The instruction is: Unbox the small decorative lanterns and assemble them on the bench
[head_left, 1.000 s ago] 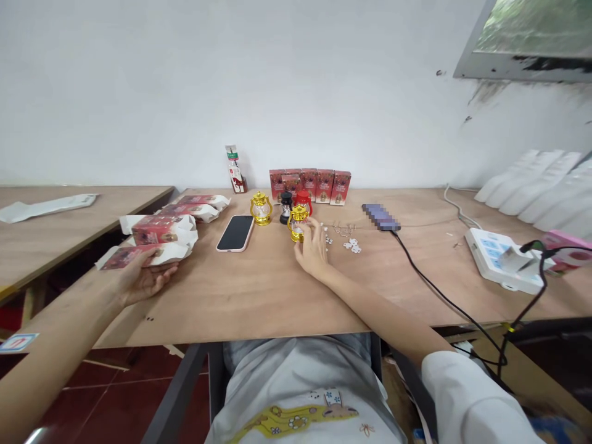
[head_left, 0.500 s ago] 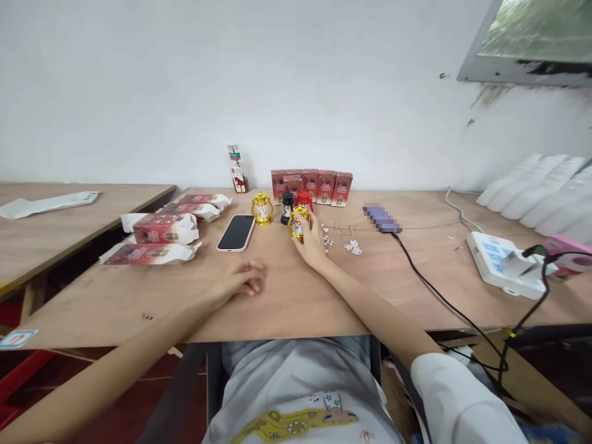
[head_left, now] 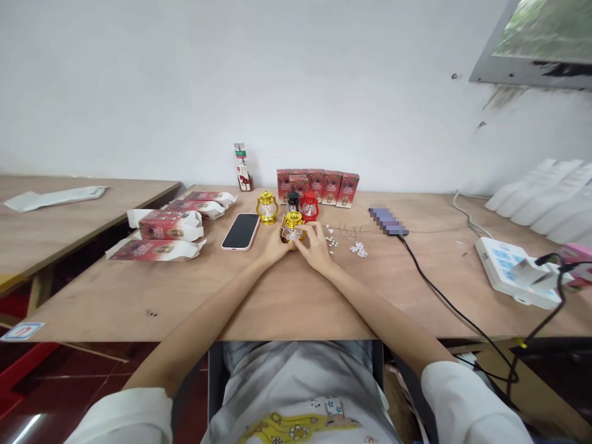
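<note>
A small gold lantern (head_left: 293, 221) with a clear middle is between my two hands, close above the table. My left hand (head_left: 275, 248) is closed around its lower left side. From the right, my right hand (head_left: 317, 248) has its thumb and fingers on the lantern. A thin bent wire (head_left: 283, 233) shows at the lantern's left front. Behind it are a black lantern (head_left: 293, 201), partly hidden, and a red lantern (head_left: 309, 206). Another gold lantern (head_left: 267, 208) stands to the left. Small white pieces (head_left: 358, 249) and loose wire handles (head_left: 350, 233) lie right of my right hand.
Red printed boxes (head_left: 330, 188) stand in a row near the wall. Open boxes (head_left: 169, 224) lie at the left. A phone (head_left: 240, 232) lies beside my left hand. On the right are a cabled phone (head_left: 387, 221) and a white power strip (head_left: 513, 271). A bottle (head_left: 243, 169) stands behind.
My left hand has moved from the bare tabletop forward and right onto the gold lantern. My right hand has brought the lantern slightly nearer, and both hands are now on it.
</note>
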Demonstrator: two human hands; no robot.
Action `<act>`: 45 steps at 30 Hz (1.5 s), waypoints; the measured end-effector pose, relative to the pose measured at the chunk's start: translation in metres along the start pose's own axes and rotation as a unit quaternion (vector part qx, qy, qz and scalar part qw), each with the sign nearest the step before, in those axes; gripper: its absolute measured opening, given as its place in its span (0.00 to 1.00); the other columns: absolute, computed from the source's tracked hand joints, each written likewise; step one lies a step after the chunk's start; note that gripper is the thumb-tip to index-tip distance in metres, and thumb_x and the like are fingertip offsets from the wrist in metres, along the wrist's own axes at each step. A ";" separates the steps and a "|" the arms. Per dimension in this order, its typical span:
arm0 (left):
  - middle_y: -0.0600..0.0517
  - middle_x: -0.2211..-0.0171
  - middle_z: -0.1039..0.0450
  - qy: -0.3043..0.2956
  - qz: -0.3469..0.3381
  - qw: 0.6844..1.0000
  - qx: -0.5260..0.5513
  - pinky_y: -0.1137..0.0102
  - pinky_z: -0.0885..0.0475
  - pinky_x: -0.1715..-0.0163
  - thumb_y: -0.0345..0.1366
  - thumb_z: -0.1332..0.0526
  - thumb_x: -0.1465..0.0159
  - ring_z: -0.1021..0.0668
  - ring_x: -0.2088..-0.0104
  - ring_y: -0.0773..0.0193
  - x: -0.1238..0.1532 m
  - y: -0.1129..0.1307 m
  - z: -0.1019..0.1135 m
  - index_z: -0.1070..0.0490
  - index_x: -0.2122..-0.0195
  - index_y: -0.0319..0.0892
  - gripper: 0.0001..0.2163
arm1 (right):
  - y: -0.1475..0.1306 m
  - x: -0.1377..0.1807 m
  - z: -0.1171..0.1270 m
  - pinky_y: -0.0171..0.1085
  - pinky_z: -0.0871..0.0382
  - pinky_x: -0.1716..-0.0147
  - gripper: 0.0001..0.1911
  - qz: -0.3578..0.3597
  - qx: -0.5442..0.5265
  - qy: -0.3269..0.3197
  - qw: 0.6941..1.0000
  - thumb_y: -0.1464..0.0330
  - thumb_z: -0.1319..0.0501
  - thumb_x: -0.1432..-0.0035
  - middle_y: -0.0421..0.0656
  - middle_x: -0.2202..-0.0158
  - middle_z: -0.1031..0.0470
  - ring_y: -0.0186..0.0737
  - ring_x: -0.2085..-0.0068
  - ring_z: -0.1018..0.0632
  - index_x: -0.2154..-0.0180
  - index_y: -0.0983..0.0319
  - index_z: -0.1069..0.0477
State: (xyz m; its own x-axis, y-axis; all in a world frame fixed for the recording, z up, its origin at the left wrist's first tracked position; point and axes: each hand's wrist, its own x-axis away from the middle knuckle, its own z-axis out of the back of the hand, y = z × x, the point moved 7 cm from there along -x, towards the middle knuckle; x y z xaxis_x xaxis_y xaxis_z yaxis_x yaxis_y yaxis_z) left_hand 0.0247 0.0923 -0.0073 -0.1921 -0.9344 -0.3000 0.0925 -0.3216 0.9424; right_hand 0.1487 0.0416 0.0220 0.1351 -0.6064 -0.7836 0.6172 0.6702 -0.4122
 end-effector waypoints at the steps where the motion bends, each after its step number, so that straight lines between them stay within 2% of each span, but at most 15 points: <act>1: 0.46 0.57 0.29 0.016 -0.005 1.000 -0.024 0.63 0.33 0.55 0.34 0.31 0.56 0.27 0.56 0.55 0.002 0.002 0.002 0.36 0.58 0.39 0.24 | -0.001 0.000 0.002 0.42 0.32 0.49 0.13 0.000 0.003 0.010 1.000 0.67 0.43 0.40 0.48 0.54 0.38 0.42 0.51 0.29 0.53 0.60 0.32; 5: 0.50 0.64 0.29 0.082 -0.032 0.987 -0.137 0.65 0.34 0.60 0.36 0.33 0.52 0.27 0.61 0.56 0.007 0.012 0.012 0.36 0.64 0.41 0.16 | -0.002 0.000 0.008 0.42 0.33 0.49 0.09 -0.004 0.022 0.042 0.999 0.65 0.44 0.38 0.48 0.54 0.39 0.42 0.50 0.30 0.60 0.61 0.29; 7: 0.50 0.65 0.29 0.111 -0.046 0.975 -0.184 0.66 0.35 0.61 0.36 0.33 0.51 0.27 0.61 0.56 0.009 0.017 0.017 0.36 0.66 0.42 0.15 | -0.003 0.000 0.010 0.41 0.32 0.52 0.10 -0.005 0.034 0.043 0.998 0.63 0.45 0.37 0.48 0.56 0.38 0.41 0.53 0.29 0.64 0.62 0.29; 12: 0.50 0.64 0.29 0.146 -0.037 0.970 -0.190 0.65 0.34 0.59 0.36 0.31 0.54 0.27 0.60 0.56 0.008 0.012 0.025 0.34 0.66 0.41 0.16 | -0.003 0.000 0.016 0.38 0.33 0.60 0.15 -0.008 0.030 0.065 0.997 0.60 0.49 0.35 0.46 0.63 0.35 0.39 0.62 0.29 0.67 0.62 0.32; 15: 0.50 0.63 0.27 0.117 -0.010 0.986 -0.116 0.64 0.33 0.57 0.39 0.29 0.58 0.26 0.60 0.56 0.004 0.005 0.025 0.33 0.64 0.40 0.21 | 0.005 0.000 0.026 0.35 0.35 0.65 0.16 -0.051 0.009 0.116 0.992 0.59 0.52 0.34 0.43 0.68 0.34 0.36 0.67 0.30 0.69 0.60 0.35; 19: 0.49 0.61 0.26 0.003 0.042 0.999 -0.021 0.63 0.31 0.56 0.41 0.26 0.63 0.25 0.58 0.56 0.001 -0.002 0.016 0.31 0.62 0.39 0.28 | 0.021 0.001 0.040 0.35 0.38 0.65 0.19 -0.113 -0.009 0.181 0.977 0.57 0.56 0.33 0.40 0.71 0.33 0.36 0.68 0.31 0.70 0.59 0.38; 21: 0.50 0.62 0.26 -0.016 0.035 0.999 0.006 0.64 0.31 0.56 0.43 0.25 0.63 0.25 0.59 0.58 0.002 0.002 0.016 0.31 0.63 0.39 0.27 | 0.030 0.002 0.045 0.36 0.38 0.64 0.20 -0.146 -0.024 0.198 0.969 0.56 0.58 0.33 0.40 0.71 0.32 0.37 0.68 0.31 0.70 0.59 0.39; 25: 0.52 0.64 0.28 -0.027 0.020 0.997 0.068 0.71 0.30 0.62 0.49 0.28 0.58 0.26 0.64 0.65 0.007 0.011 0.013 0.30 0.65 0.40 0.24 | 0.043 -0.001 0.046 0.37 0.37 0.62 0.20 -0.198 -0.053 0.172 0.964 0.55 0.58 0.34 0.41 0.71 0.30 0.38 0.66 0.30 0.70 0.59 0.37; 30: 0.55 0.69 0.31 -0.068 0.099 0.977 0.178 0.75 0.29 0.74 0.52 0.29 0.56 0.27 0.72 0.70 0.016 0.009 -0.001 0.33 0.67 0.40 0.24 | 0.048 -0.003 0.035 0.38 0.34 0.61 0.16 -0.209 -0.139 0.115 0.961 0.56 0.51 0.37 0.42 0.65 0.25 0.39 0.65 0.25 0.59 0.60 0.32; 33: 0.55 0.70 0.30 -0.060 0.117 0.970 0.203 0.76 0.29 0.77 0.50 0.28 0.56 0.27 0.72 0.70 0.017 0.007 -0.001 0.33 0.68 0.40 0.23 | 0.047 -0.002 0.028 0.38 0.33 0.62 0.14 -0.212 -0.168 0.085 0.959 0.57 0.49 0.38 0.42 0.65 0.24 0.39 0.65 0.24 0.60 0.59 0.32; 38: 0.53 0.70 0.29 -0.045 0.133 0.964 0.225 0.76 0.28 0.77 0.49 0.27 0.57 0.26 0.71 0.69 0.016 0.003 0.002 0.30 0.67 0.39 0.23 | 0.044 0.001 0.029 0.36 0.35 0.65 0.12 -0.213 -0.134 0.091 0.964 0.58 0.48 0.39 0.41 0.70 0.26 0.39 0.68 0.26 0.67 0.60 0.35; 42: 0.53 0.70 0.29 -0.030 0.140 0.962 0.231 0.76 0.28 0.77 0.47 0.27 0.58 0.26 0.72 0.70 0.015 0.002 0.003 0.29 0.68 0.38 0.22 | 0.041 0.002 0.033 0.36 0.37 0.67 0.11 -0.214 -0.095 0.111 0.966 0.60 0.50 0.38 0.40 0.72 0.29 0.38 0.70 0.28 0.68 0.59 0.38; 45: 0.52 0.70 0.28 -0.006 0.152 0.960 0.234 0.75 0.27 0.77 0.48 0.27 0.56 0.25 0.72 0.69 0.014 -0.001 0.006 0.29 0.68 0.38 0.22 | 0.036 0.000 0.031 0.36 0.39 0.68 0.09 -0.187 -0.079 0.098 0.974 0.62 0.52 0.37 0.39 0.74 0.30 0.37 0.72 0.29 0.67 0.59 0.39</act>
State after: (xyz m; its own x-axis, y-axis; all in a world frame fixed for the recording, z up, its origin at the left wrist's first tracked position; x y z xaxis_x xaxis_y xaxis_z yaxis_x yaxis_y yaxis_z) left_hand 0.0164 0.0803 -0.0115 -0.2366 -0.9716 -0.0009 -0.3030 0.0729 0.9502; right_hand 0.1947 0.0519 0.0214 -0.2363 -0.7381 -0.6319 0.4662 0.4845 -0.7402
